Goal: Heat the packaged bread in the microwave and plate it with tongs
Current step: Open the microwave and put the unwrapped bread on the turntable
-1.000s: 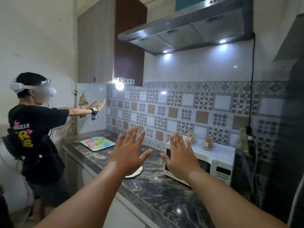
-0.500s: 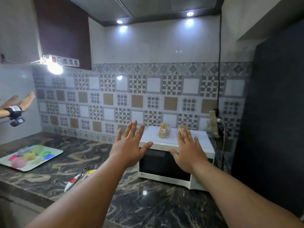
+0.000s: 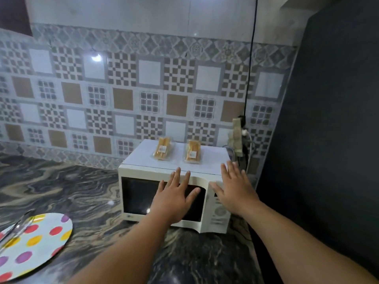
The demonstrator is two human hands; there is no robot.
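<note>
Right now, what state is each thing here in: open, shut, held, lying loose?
microwave: door shut, standing on the counter.
left bread pack: sealed, lying on the microwave's top, untouched.
right bread pack: sealed, lying beside it, untouched.
plate: on the counter, no bread on it.
tongs: resting on the plate.
left hand: open, fingers spread, holding nothing.
right hand: open, holding nothing.

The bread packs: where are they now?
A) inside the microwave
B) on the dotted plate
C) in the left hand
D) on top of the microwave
D: both bread packs lie side by side on the white top of the microwave, whose door is closed; both hands are open and hold nothing.
</note>
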